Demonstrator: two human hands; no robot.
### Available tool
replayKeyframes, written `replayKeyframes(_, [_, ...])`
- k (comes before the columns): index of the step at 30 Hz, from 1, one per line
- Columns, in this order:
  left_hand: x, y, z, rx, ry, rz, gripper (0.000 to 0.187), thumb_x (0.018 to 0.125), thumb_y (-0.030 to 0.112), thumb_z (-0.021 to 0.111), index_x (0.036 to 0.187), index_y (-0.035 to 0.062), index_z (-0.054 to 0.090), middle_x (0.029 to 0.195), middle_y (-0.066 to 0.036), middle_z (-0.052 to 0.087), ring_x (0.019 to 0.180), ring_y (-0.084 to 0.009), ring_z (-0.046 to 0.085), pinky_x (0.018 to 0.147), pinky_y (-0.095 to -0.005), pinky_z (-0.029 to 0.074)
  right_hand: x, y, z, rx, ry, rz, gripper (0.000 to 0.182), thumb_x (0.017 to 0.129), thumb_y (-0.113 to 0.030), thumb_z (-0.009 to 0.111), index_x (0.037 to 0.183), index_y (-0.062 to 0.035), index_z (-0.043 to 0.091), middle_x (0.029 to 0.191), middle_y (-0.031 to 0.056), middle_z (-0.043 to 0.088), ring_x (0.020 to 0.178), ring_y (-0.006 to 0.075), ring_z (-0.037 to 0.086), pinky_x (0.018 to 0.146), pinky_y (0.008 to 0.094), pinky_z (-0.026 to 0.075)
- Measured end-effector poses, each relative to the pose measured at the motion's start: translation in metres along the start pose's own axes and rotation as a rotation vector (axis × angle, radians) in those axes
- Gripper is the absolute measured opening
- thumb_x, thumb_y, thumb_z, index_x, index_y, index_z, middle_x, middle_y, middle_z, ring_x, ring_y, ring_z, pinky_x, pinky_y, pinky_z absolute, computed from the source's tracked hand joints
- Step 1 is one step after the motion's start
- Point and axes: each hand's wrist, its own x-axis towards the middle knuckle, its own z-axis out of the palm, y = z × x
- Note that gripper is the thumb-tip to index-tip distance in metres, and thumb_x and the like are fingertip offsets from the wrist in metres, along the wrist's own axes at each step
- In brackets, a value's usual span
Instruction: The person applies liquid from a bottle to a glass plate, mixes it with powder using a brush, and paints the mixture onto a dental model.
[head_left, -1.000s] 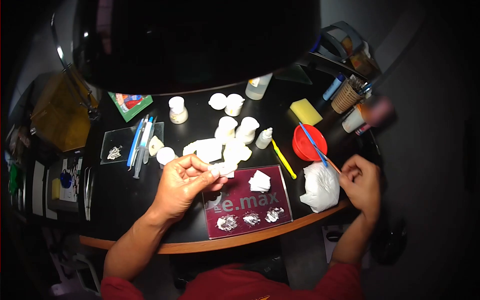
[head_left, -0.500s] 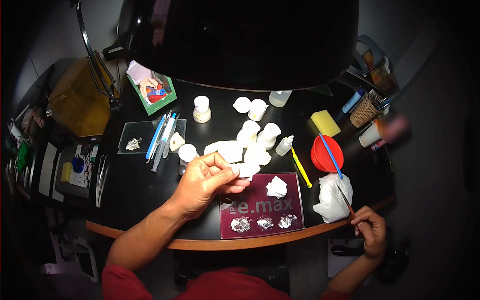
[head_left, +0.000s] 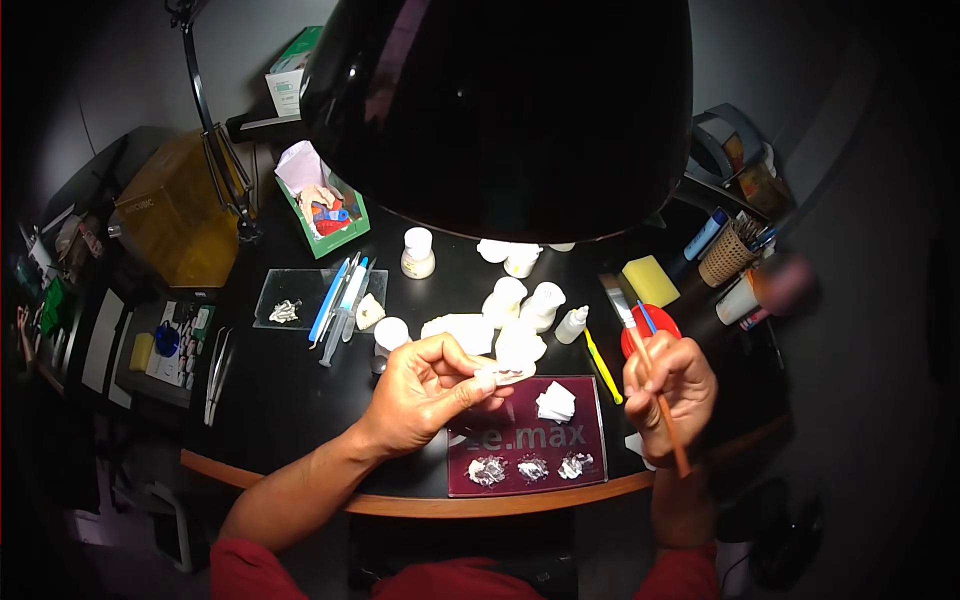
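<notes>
**Dental model piece and brush, held over a dark workbench**

Head view.

- Small white dental model piece (head_left: pixel 497 374): pinched at the fingertips of the left hand (head_left: pixel 425 392), thumb and forefinger closed on it, the other fingers curled beneath. It hangs just above the upper left corner of the maroon "e.max" mixing slab (head_left: pixel 530 437). Its exact form is too small to tell.
- Brush (head_left: pixel 655 392): orange-brown handle, gripped in the right hand (head_left: pixel 668 385), fingers wrapped shut around the shaft. The handle end slants down past the wrist; the grey bristle tip (head_left: pixel 610 287) points up and away, to the right of the slab.
- Mixing slab: lies flat near the table's front edge. It carries three grey-white paste dabs (head_left: pixel 530 468) in a row along its near side and a folded white tissue (head_left: pixel 555 402) near its upper right.
- Red bowl (head_left: pixel 641 331): just behind the right hand, partly hidden by it.
- Yellow instrument (head_left: pixel 602 366): lying between slab and bowl.
- White jars and a dropper bottle (head_left: pixel 540 305): grouped behind the held piece.
- Glass plate (head_left: pixel 300 298): left of centre, with blue-handled tools (head_left: pixel 338 296) across its right edge.
- Yellow sponge (head_left: pixel 650 280): behind the bowl.
- Black lamp shade (head_left: pixel 500 110): fills the upper middle of the view.
</notes>
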Motion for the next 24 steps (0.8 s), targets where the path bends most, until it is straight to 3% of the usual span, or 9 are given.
replayKeyframes(2, [0.0,0.0,-0.001,0.007,0.011,-0.06,0.012,0.102,-0.001,0.065,0.1,-0.0011,0.053,0.109,-0.025,0.073,0.099,-0.0248,0.076,0.087,-0.0338,0.066,0.007,0.015,0.013,0.054,0.01,-0.052,0.025,0.108,-0.025,0.062,0.103,-0.0033,0.052,0.079,0.0029,0.052,0.074,0.0109,0.054,0.069,0.0275,0.049])
replayKeyframes(3, [-0.001,0.001,-0.002,0.008,0.021,-0.091,0.012,0.102,0.0,0.065,0.101,-0.0014,0.053,0.108,-0.025,0.073,0.098,-0.0255,0.077,0.085,-0.0342,0.066,0.011,0.015,0.017,-0.16,-0.013,-0.064,0.036,0.113,-0.035,0.047,0.107,0.0004,0.053,0.078,0.006,0.059,0.072,0.0116,0.055,0.07,0.0293,0.05])
replayKeyframes(4, [-0.001,0.002,-0.002,0.012,0.032,-0.101,0.011,0.103,0.002,0.064,0.102,-0.0017,0.053,0.107,-0.025,0.073,0.097,-0.0261,0.077,0.085,-0.0344,0.067,0.013,0.013,0.024,-0.223,0.024,-0.012,0.045,0.113,-0.041,0.044,0.116,0.0024,0.057,0.089,0.0116,0.066,0.085,0.0188,0.063,0.082,0.0333,0.052])
replayKeyframes(6, [0.0,0.006,0.002,0.015,0.054,-0.123,0.011,0.104,0.004,0.063,0.104,-0.0024,0.054,0.106,-0.025,0.073,0.095,-0.0272,0.078,0.083,-0.035,0.067,0.021,0.021,0.027,-0.317,-0.035,-0.018,0.045,0.114,-0.035,0.042,0.128,0.0044,0.058,0.106,0.0183,0.073,0.093,0.0196,0.067,0.087,0.0331,0.052])
replayKeyframes(7, [0.0,0.006,0.002,0.024,0.059,-0.122,0.012,0.105,0.007,0.062,0.107,-0.0028,0.054,0.105,-0.024,0.073,0.096,-0.0272,0.077,0.084,-0.0351,0.067,0.018,0.032,0.022,-0.323,-0.09,0.018,0.043,0.113,-0.03,0.043,0.131,0.0047,0.06,0.113,0.0199,0.074,0.095,0.0181,0.067,0.087,0.0316,0.053])
replayKeyframes(8, [0.0,0.005,0.003,0.023,0.073,-0.128,0.012,0.105,0.007,0.062,0.107,-0.0026,0.054,0.105,-0.024,0.073,0.096,-0.0272,0.078,0.084,-0.035,0.067,0.019,0.038,0.028,-0.251,-0.059,-0.002,0.028,0.105,-0.015,0.061,0.122,0.0059,0.065,0.108,0.0168,0.075,0.088,0.0164,0.069,0.082,0.0294,0.055])
replayKeyframes(11, [0.0,0.002,0.001,0.012,0.109,-0.132,0.013,0.106,0.008,0.062,0.109,-0.0022,0.054,0.103,-0.022,0.072,0.095,-0.0273,0.077,0.084,-0.0345,0.067,0.006,0.054,0.036,-0.116,-0.045,0.015,0.041,0.084,0.003,0.083,0.121,0.0049,0.065,0.111,0.0186,0.072,0.093,0.0183,0.072,0.082,0.0286,0.06])
replayKeyframes(14, [0.001,0.0,0.004,-0.009,0.126,-0.132,0.014,0.106,0.008,0.062,0.111,-0.003,0.054,0.104,-0.022,0.072,0.096,-0.0269,0.077,0.084,-0.0345,0.067,-0.003,0.06,0.043,-0.067,0.006,0.049,0.046,0.081,0.01,0.083,0.122,0.0073,0.061,0.112,0.0194,0.067,0.097,0.0233,0.075,0.081,0.0302,0.066])
replayKeyframes(24, [-0.002,-0.01,0.009,-0.072,0.199,-0.051,0.016,0.102,0.001,0.065,0.116,-0.0073,0.06,0.116,-0.021,0.071,0.11,-0.0246,0.073,0.091,-0.0344,0.066,-0.009,0.061,0.042,-0.162,0.056,0.03,0.043,0.08,0.011,0.084,0.116,0.0074,0.061,0.109,0.0203,0.067,0.093,0.024,0.077,0.08,0.0288,0.068])
